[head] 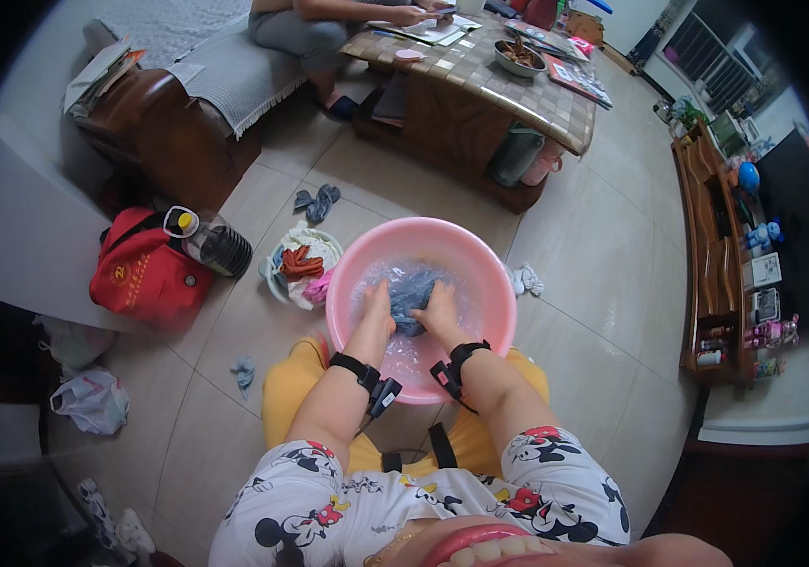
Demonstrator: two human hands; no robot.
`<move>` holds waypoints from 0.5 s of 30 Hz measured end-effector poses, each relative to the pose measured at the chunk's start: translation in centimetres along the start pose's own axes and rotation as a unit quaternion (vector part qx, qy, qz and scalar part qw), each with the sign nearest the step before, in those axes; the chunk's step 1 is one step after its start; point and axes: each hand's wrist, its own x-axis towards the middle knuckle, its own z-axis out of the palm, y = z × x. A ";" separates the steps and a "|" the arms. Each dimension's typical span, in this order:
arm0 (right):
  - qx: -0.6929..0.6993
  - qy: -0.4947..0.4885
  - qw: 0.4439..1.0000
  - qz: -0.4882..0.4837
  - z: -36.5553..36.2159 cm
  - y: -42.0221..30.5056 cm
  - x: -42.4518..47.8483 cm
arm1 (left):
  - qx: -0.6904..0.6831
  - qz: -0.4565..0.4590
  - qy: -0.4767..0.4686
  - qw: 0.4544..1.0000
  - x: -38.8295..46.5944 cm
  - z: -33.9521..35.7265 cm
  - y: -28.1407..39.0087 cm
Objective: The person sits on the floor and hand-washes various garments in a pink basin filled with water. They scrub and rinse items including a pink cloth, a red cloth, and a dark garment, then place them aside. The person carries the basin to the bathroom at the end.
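Observation:
A pink plastic basin [495,301] stands on the tiled floor in front of me, between my knees. Sudsy water [404,354] covers its bottom. A wet blue-grey cloth [410,294] is bunched in the middle of the water. My left hand [379,305] holds the cloth from its left side, fingertips partly hidden by suds and fabric. On the opposite side my right hand [440,308] grips it, thumb laid across the fabric. Black straps with small devices circle both my forearms.
Left of the basin sits a small tub [273,280] heaped with clothes. Loose cloths [318,203] lie about the floor. A red bag [153,269] and a large bottle of dark liquid [219,244] stand farther left. Ahead, a person sits beside a coffee table [472,74].

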 end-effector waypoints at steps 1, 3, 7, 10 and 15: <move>0.079 -0.033 0.996 0.014 1.3 1.4 0.5 | 0.014 -0.069 -0.040 0.997 -0.5 1.0 -0.1; 0.234 -0.095 0.967 0.034 3.9 2.9 1.5 | 0.010 -0.124 -0.046 0.991 -2.6 3.4 0.4; 0.391 -0.158 0.906 0.035 -3.1 -5.7 -2.2 | 0.019 -0.088 0.017 0.996 -6.7 4.6 3.0; 0.375 -0.138 0.912 -0.088 -4.0 -6.3 -3.4 | 0.066 -0.039 -0.064 0.995 -7.2 3.2 3.1; 0.169 0.077 0.912 -0.366 -2.4 -6.7 -4.6 | -0.020 0.028 -0.074 0.997 -10.1 3.6 2.2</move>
